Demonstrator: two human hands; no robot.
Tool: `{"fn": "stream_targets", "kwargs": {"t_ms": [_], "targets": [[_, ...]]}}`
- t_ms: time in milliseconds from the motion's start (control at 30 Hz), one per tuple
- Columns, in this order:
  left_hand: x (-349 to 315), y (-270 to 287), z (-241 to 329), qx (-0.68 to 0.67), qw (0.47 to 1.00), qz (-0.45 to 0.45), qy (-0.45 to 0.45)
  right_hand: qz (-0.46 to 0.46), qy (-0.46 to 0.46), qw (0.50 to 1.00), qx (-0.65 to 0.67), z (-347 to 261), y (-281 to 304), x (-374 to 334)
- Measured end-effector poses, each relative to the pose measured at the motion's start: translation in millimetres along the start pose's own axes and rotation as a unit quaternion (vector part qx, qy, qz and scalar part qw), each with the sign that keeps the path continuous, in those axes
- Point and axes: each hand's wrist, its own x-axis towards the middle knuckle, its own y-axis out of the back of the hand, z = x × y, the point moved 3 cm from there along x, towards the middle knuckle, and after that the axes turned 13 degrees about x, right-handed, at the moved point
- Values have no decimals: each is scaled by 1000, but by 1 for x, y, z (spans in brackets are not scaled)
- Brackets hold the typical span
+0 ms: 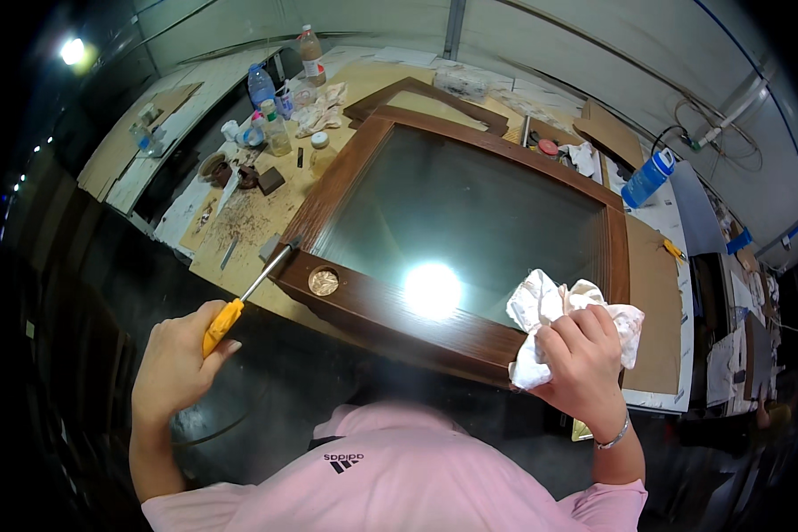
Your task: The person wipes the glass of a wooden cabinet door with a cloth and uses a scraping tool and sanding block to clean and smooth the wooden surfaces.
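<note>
A brown wooden cabinet door (pixel 399 301) with a dark glass pane (pixel 479 199) lies on the workbench in front of me. Near its front left corner is a round recess (pixel 324 281) with a pale, rough bottom. My left hand (pixel 182 356) is closed around the yellow handle of a screwdriver (pixel 255 285). Its metal shaft slants up to the right, and the tip is at the door's left front corner; whether it touches I cannot tell. My right hand (pixel 583 363) grips a crumpled white rag (pixel 541 306) over the right front corner, covering part of the wood and glass.
Bottles, jars (pixel 321 155) and dark blocks (pixel 270 181) stand on the bench's left side. Another wooden frame (pixel 417 87) lies behind the door. At right are a blue bottle (pixel 647 177), a yellow-handled cutter (pixel 674 250) and a cardboard sheet (pixel 654 310).
</note>
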Motion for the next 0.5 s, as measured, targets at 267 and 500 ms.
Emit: {"fn": "stream_targets", "kwargs": {"t_ms": [267,500], "targets": [[7,-41,-44,-73,994,16,81,-28,-15,999,-5,-1,0,0],[85,-145,-106,-207,971,-28,120,-37,-61,997,-21,-9,1,12]]}}
